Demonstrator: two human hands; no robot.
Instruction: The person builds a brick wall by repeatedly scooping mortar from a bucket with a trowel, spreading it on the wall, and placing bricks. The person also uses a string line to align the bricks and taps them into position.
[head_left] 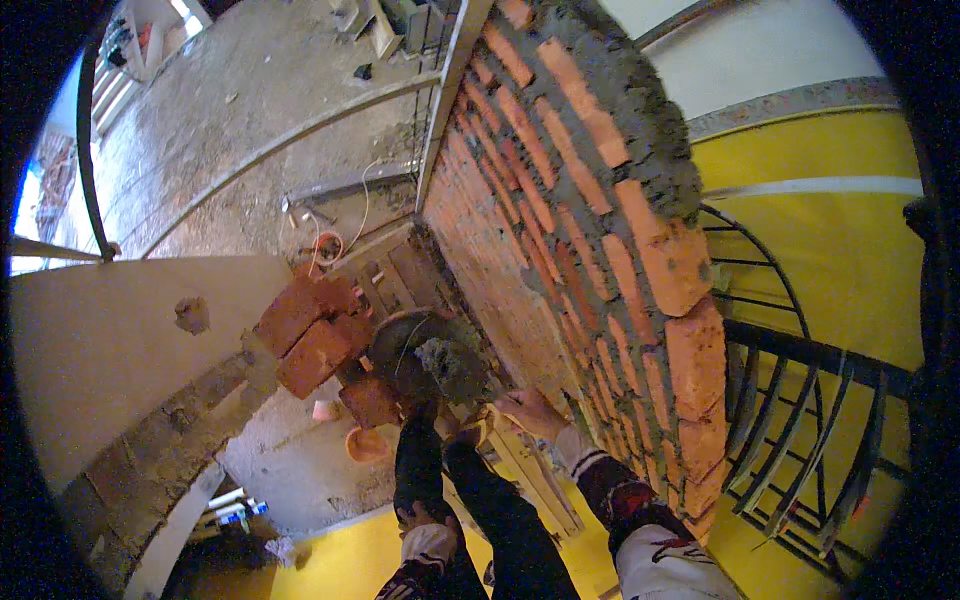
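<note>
My right hand is closed at the near side of a round dark pan, fingers wrapped round what looks like a trowel's handle. A lump of wet grey mortar lies just beyond that hand, over the pan's right side; the trowel's blade is mostly hidden under it. My left hand rests on my dark-trousered left leg, fingers lying along the cloth and holding nothing. Beside the pan, on its left, are several loose red bricks. To the right of my right hand rises a brick wall with grey mortar joints.
Fresh mortar covers part of the wall's top. A black metal railing stands before a yellow wall at right. An orange bowl sits near my feet. Wooden planks are below me. A concrete floor extends far left.
</note>
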